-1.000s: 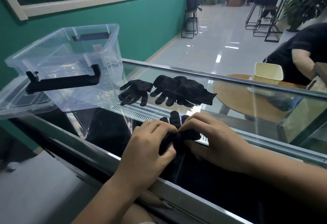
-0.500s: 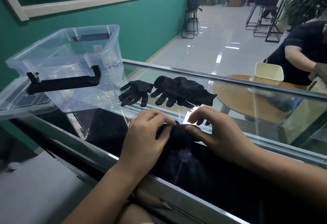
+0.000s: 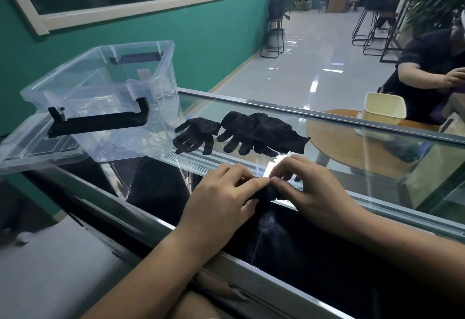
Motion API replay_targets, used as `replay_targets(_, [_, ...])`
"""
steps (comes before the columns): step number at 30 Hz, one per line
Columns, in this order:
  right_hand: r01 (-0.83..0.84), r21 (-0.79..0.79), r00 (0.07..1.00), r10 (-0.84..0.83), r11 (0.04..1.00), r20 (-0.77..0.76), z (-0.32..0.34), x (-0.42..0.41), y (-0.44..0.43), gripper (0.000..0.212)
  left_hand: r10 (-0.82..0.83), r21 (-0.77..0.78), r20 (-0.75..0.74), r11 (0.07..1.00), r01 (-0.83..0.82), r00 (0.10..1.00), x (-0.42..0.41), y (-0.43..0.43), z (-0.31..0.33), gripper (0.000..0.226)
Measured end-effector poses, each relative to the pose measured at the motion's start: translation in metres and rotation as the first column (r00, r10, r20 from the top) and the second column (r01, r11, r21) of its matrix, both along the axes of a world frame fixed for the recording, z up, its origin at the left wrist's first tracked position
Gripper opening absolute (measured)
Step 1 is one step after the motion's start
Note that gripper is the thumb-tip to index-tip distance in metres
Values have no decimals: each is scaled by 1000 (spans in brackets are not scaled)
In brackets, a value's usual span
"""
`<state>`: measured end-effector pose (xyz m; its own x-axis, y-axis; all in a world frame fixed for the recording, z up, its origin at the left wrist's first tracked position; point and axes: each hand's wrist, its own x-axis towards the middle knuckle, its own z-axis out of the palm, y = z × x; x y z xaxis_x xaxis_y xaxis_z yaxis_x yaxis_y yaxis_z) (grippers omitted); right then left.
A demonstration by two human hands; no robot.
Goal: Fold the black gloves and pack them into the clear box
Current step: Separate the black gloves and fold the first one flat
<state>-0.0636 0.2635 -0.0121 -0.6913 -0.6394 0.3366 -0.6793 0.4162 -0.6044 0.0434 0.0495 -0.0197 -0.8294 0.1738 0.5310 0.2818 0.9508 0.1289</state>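
Since a moment ago both hands have drawn together, bunching the soft black glove [image 3: 268, 192] smaller. Left hand [image 3: 221, 197] and right hand [image 3: 314, 190] pinch it, fingertips touching. Beyond them lie limp spare gloves [image 3: 241, 134]; the clear plastic box [image 3: 105, 99] stands far left.

A small black glove bundle [image 3: 266, 192] lies near, pinched between fingers, while one flat glove [image 3: 195, 133] and a glove pile [image 3: 261, 132] lie farther, right of the open, empty clear box [image 3: 100, 92].
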Motion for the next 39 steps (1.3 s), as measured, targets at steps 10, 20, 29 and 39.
replay_targets(10, [-19,-38,993,23,999,119,0,-1,-2,15,-64,-33,-84,998,61,994,-6,-11,6,39])
replay_targets(20, [-65,-60,982,75,996,175,6,4,-71,10,18,-109,-248,993,-46,969,8,-80,112,39])
replay_targets(29, [-116,-57,982,123,992,144,1,7,-94,13,183,-96,-314,970,-222,932,1,-186,197,39])
replay_targets(39, [-99,-49,983,105,994,151,-1,5,-95,14,409,3,241,907,-422,880,-47,-252,213,27])
